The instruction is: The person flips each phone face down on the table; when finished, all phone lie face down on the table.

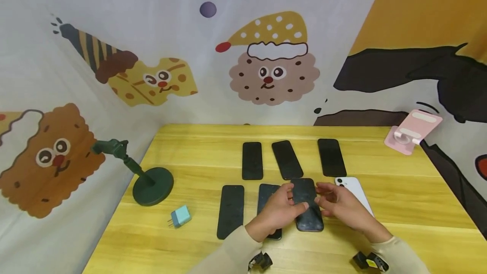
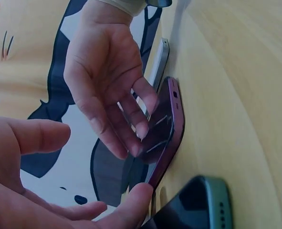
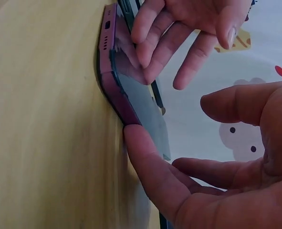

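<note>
Touching one phone (image 1: pixel 305 193), seemingly: two hands (image 1: pixel 278 212) (image 1: pixel 344 204)

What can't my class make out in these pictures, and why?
- Head view: the middle of the second front phone from the left, behind the left hand.
- Head view: part of the white phone, behind the right hand.
- Left wrist view: the rest of the green-edged phone, cut off by the bottom edge.
- Head view: any print on the charger, too small.
</note>
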`<state>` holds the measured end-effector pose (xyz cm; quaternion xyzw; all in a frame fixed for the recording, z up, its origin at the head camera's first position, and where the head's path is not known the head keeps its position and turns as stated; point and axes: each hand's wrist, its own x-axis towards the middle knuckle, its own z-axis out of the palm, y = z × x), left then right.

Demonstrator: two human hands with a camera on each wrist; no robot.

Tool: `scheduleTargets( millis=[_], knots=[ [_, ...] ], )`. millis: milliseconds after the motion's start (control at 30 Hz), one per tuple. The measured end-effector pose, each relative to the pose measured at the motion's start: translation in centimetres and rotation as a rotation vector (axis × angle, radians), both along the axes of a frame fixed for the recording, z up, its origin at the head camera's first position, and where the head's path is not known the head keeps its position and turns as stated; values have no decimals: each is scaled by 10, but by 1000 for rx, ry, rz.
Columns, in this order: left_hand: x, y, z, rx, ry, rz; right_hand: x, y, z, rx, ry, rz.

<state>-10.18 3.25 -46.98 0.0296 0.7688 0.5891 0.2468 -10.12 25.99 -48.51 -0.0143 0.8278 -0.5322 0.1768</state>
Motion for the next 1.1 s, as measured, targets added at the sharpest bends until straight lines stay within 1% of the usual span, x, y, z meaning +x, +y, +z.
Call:
scheduleTargets(
  millis=[200, 267, 367, 433, 500, 633, 700, 767, 833, 867, 933, 1100],
  knots=[
    [1, 1, 3, 29, 9, 35, 1, -4, 2, 27, 8, -27],
    [1, 2, 3, 77, 2, 49, 1, -4, 3, 35, 17, -32],
    [1, 1, 3, 116, -5, 79, 2, -5, 3, 47, 32, -46],
    [1, 0, 2, 144, -16, 97, 3, -6, 2, 51, 50, -46],
    [1, 0, 0, 150, -15, 115, 4, -7, 1, 71, 74, -45],
    [0, 3, -6, 225, -39, 144, 5, -10, -1, 131, 117, -37],
    [-1, 5, -9, 269, -38, 146, 4, -11, -1, 174, 142, -39],
    [-3, 6, -12, 309, -38, 140, 4, -12, -1, 225, 190, -28],
    [-5, 6, -13, 350, -33, 121, 4, -13, 1, 263, 225, -19],
    [-6, 5, -14, 369, -34, 105, 4, -13, 1, 264, 232, -19],
    [-7, 4, -16, 398, -46, 82, 3, -14, 3, 220, 212, -14],
    [-10, 4, -18, 454, -79, 37, 3, -16, 6, 19, 81, -36]
  ],
)
